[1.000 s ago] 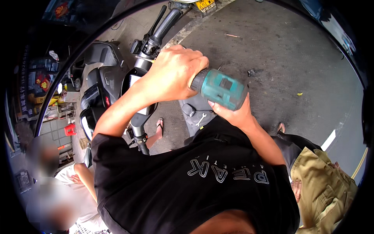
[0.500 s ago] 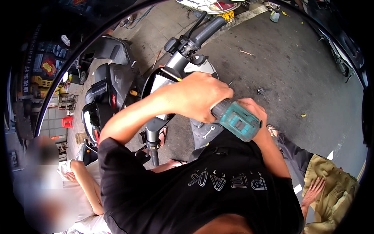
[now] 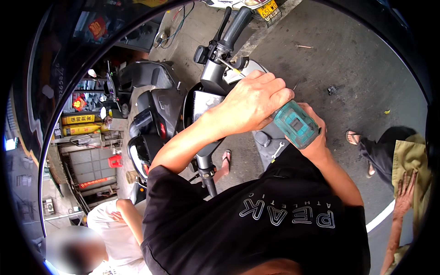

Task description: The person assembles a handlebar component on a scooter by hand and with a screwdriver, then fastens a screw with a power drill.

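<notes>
My left hand point(image 3: 259, 98) is closed over the front part of a teal-and-black cordless power tool point(image 3: 295, 121). Behind and beneath it, my right hand point(image 3: 314, 140) grips the same tool, its fingers partly hidden by the battery block. A thin rod point(image 3: 231, 66) with a yellow section lies at the scooter's handlebar stem point(image 3: 213, 73), just beyond my left hand; whether it touches the tool is hidden. Below my left forearm is a dark front panel with a light, reflective face point(image 3: 206, 103). A silver open-ended wrench point(image 3: 277, 151) lies on the grey scooter surface under the tool.
Parked grey scooters point(image 3: 151, 114) and a red stool point(image 3: 114, 160) are at left. A person in white point(image 3: 114, 233) sits lower left; another person's hand point(image 3: 405, 192) rests on khaki cloth at right. A small black object point(image 3: 332, 90) lies on the pavement point(image 3: 348, 64).
Both hands and the tool appear farther right than a second ago, and slightly higher than half a second ago, as the whole view shifts. Both hands still hold the tool.
</notes>
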The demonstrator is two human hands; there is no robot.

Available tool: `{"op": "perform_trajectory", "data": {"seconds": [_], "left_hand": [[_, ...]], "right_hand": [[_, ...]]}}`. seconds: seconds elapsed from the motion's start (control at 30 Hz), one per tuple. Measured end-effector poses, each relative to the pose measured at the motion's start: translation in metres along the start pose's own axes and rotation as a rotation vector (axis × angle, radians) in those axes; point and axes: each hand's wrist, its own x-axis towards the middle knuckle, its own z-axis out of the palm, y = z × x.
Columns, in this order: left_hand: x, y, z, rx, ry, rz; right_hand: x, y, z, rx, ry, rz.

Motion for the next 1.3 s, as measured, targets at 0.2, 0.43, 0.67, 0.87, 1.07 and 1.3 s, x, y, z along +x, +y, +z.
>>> {"op": "perform_trajectory", "data": {"seconds": [0.2, 0.43, 0.67, 0.87, 1.07, 1.3], "left_hand": [[-0.004, -0.007, 0.001, 0.036, -0.021, 0.005], [-0.006, -0.008, -0.001, 0.041, -0.033, 0.012], [-0.004, -0.009, -0.008, 0.014, -0.01, 0.026], [-0.017, -0.008, -0.009, -0.003, 0.085, -0.008], [-0.017, -0.01, -0.024, -0.078, 0.044, -0.052], [-0.082, -0.122, -0.042, -0.504, 0.719, -0.791]], "right_hand": [[0.004, -0.002, 0.012, 0.057, 0.076, 0.019], [0.003, -0.008, 0.016, 0.035, 0.091, 0.017], [0.002, -0.012, 0.016, 0.023, 0.069, 0.086], [0.018, -0.024, 0.012, -0.091, 0.126, -0.078], [0.026, -0.024, 0.003, -0.171, 0.074, -0.119], [0.045, -0.019, -0.016, -0.483, -0.113, -0.338]]}}
